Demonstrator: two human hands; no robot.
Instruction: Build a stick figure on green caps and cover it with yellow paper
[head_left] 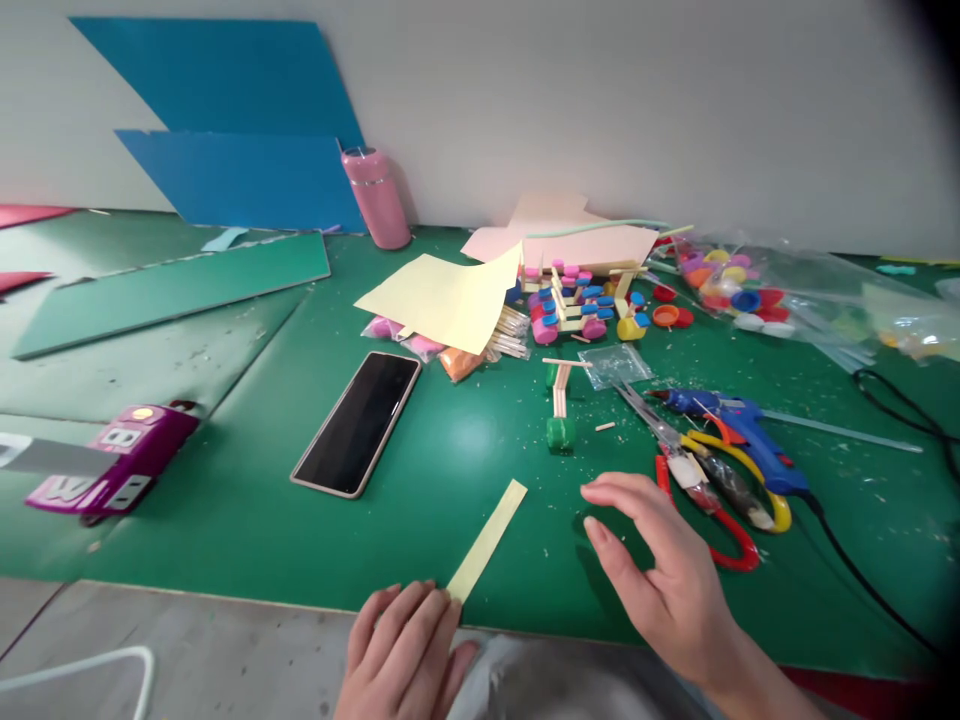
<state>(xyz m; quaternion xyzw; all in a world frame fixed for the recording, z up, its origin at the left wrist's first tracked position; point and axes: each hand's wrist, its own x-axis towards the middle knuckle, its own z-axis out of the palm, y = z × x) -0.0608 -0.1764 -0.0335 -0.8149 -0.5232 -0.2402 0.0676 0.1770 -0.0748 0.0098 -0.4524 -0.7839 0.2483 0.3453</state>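
My left hand is at the table's front edge, fingers together over the lower end of a pale yellow paper strip, which it holds. The strip slants up and to the right across the green table. To the right, my right hand hovers with thumb and index finger apart and nothing between them. Beyond the hands stands a small piece of sticks and green wheels, with a short loose stick beside it. Scissors with red handles lie just past my right hand.
A phone lies left of centre, a purple toy-like item farther left. Behind are a yellow sheet, a pink bottle and colourful wheeled pieces. A blue glue gun with a cord lies right.
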